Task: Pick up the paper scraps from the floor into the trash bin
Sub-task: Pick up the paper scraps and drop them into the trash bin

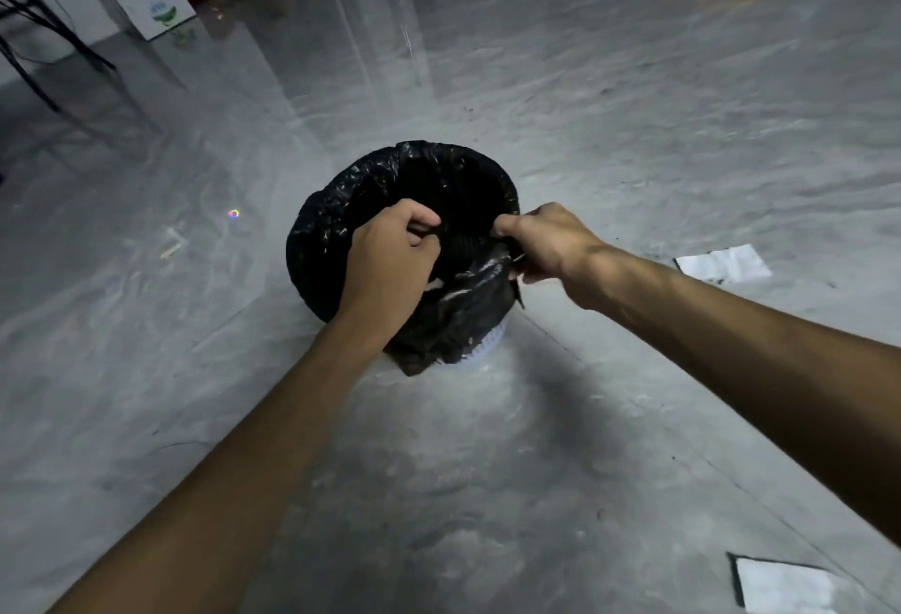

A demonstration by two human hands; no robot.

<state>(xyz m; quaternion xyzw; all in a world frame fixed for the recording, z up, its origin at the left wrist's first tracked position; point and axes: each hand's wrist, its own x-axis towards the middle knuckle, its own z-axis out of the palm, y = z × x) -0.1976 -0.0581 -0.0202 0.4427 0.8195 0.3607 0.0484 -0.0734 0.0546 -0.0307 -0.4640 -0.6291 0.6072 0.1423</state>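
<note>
Grey floor (pixel 634 125) around the trash bin (pixel 480 350), whose black liner (pixel 341 203) folds over the rim, I judge to keep the mouth open for scraps. My left hand (pixel 390 262) and right hand (pixel 546 242) each pinch the liner's near edge, fingers closed on plastic, neither carrying paper. One paper scrap (pixel 724 263) lies right of the bin, another paper scrap (pixel 785 586) nearer me, both apart from it

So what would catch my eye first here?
Both bare hands, left hand and right hand, gripping the crinkled black plastic liner of a round trash bin at the centre. Then two white paper scraps on the grey floor: one right of the bin, another at bottom right.
</note>
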